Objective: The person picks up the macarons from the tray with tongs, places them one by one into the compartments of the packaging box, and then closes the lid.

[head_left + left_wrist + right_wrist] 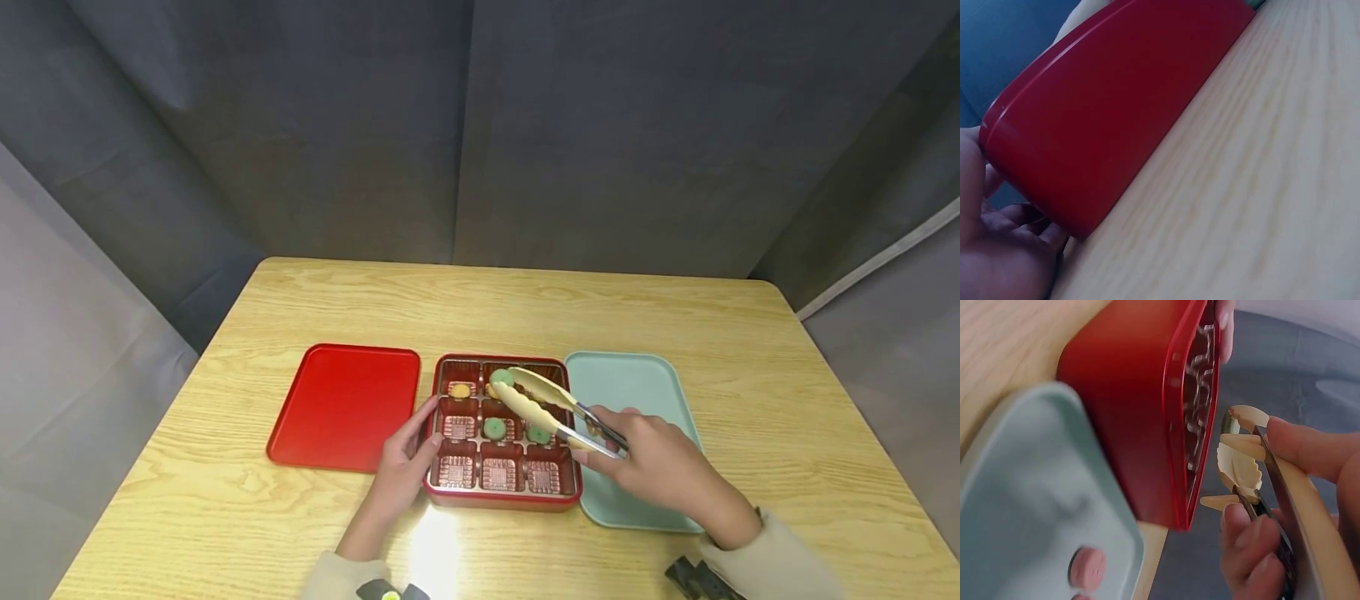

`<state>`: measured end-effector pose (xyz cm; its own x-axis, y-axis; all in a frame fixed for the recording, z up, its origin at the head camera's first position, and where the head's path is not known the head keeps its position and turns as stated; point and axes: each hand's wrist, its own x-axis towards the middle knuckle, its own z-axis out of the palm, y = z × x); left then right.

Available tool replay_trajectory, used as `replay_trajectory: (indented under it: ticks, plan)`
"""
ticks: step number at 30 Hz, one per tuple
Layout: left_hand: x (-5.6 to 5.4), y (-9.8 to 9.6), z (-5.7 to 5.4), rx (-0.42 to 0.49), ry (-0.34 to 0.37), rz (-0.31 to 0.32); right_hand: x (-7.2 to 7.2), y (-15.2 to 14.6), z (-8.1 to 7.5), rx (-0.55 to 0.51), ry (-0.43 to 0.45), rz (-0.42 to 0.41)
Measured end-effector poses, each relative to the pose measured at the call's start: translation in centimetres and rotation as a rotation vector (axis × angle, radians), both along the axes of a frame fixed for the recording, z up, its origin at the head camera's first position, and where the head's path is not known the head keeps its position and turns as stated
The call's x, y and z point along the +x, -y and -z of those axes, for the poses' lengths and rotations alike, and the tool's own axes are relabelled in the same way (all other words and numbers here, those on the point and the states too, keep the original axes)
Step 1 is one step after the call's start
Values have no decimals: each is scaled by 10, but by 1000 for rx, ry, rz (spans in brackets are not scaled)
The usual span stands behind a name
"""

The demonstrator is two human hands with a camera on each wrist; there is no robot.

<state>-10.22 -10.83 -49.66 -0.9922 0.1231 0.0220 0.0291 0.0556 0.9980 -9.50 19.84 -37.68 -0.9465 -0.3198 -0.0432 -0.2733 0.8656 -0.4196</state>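
My right hand point(652, 454) grips a pair of tongs point(538, 408) with cream-coloured tips. Between the tips sits a green round piece point(502, 377), above the back middle compartment of a red divided box point(502, 500). My left hand point(402, 458) holds the box's left side, thumb at the rim and fingers along the wall; in the left wrist view its fingers bend against the red wall point(1104, 119). Yellow round pieces point(461, 390) lie in the back row, partly behind the tongs. The middle row has a green piece point(494, 428) at centre and another point(537, 433) at right.
A flat red tray point(345, 408) lies left of the box. To its right, close beside it, is a pale green tray point(626, 379), partly under my right forearm. Pink round pieces point(1087, 569) rest on that tray. Dark curtains point(600, 133) hang behind the wooden table point(225, 500).
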Motion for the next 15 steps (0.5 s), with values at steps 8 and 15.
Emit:
replay_trajectory:
  ticks: [8,15]
  plan:
    - [-1,0,1,41,33,16,9,22,2,8,-16,-83]
    - [0,1,1,41,30,22,12,31,8,26,6,-134]
